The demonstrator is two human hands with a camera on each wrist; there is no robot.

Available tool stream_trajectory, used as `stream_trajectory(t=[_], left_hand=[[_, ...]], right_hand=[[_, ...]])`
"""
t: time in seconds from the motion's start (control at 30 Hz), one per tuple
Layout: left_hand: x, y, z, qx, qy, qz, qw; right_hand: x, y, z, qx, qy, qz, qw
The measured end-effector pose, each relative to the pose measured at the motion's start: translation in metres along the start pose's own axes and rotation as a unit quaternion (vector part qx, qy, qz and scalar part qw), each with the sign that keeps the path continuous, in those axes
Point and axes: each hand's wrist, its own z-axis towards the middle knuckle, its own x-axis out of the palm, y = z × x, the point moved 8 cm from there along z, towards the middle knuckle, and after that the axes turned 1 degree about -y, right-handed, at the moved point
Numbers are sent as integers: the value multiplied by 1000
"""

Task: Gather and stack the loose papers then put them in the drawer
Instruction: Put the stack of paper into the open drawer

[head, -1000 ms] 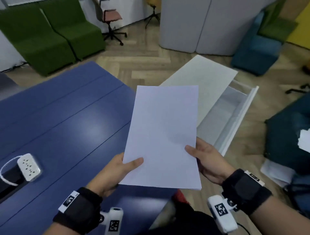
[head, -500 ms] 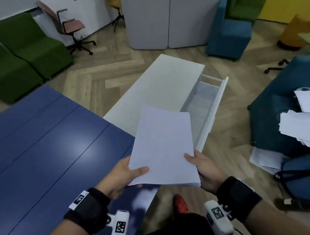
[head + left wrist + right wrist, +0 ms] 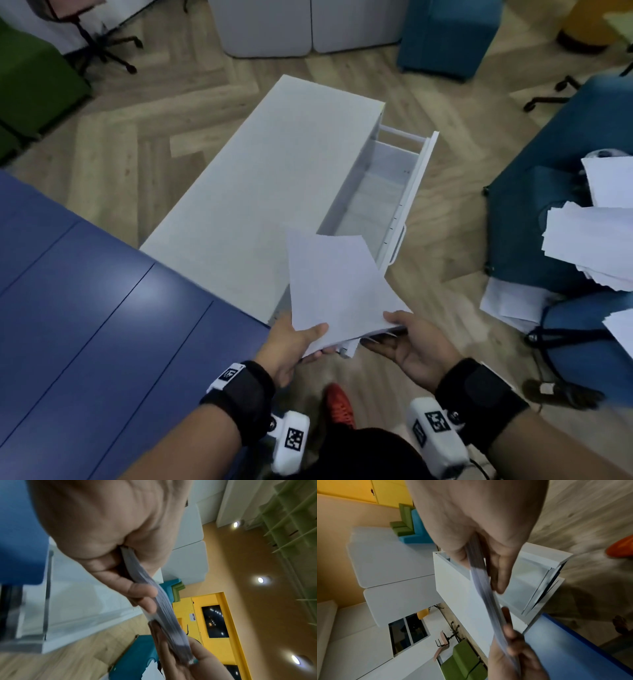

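Note:
A stack of white papers (image 3: 337, 284) is held in both hands at its near edge, above the near end of the white cabinet (image 3: 274, 178). My left hand (image 3: 294, 342) pinches the stack's left corner, thumb on top. My right hand (image 3: 407, 337) pinches the right corner, thumb on top and fingers under. The stack tilts to the right, toward the open drawer (image 3: 380, 192), which looks empty. In the wrist views the stack's edge (image 3: 164, 608) (image 3: 484, 592) runs between the thumb and fingers of each hand.
A blue table (image 3: 102, 325) lies at the left. More loose papers (image 3: 596, 236) lie on a teal seat (image 3: 524, 219) at the right and on the floor (image 3: 513, 301). An orange shoe (image 3: 339, 404) is below the hands.
The stack has moved right, off the blue table, and come lower over the cabinet's near end by the open drawer. Both hands keep their hold.

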Motion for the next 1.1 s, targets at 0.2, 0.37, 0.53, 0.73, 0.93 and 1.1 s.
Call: stream_trajectory(t=[0.2,0.37,0.53,0.73,0.93,1.1], left_hand=[[50,27,32,-43,-7,-97,994],[53,29,52,-87,53,-117,988],[25,19,102,-107,6,-181,978],[17,32,136,-108,-39,-175,978],[19,51,145,-82,-81,-194,974],[10,52,156,-88,-83,-202,972]], right_hand=[[-4,3,27,-67,-61,21,996],[-16,21,47,-101,-91,-45,990],[-58,50,60,-92,-66,-98,989],[-89,70,65,-83,-42,-104,990],[-84,44,81,-46,-46,-91,994],[-68,40,101,-66,-34,-108,991]])
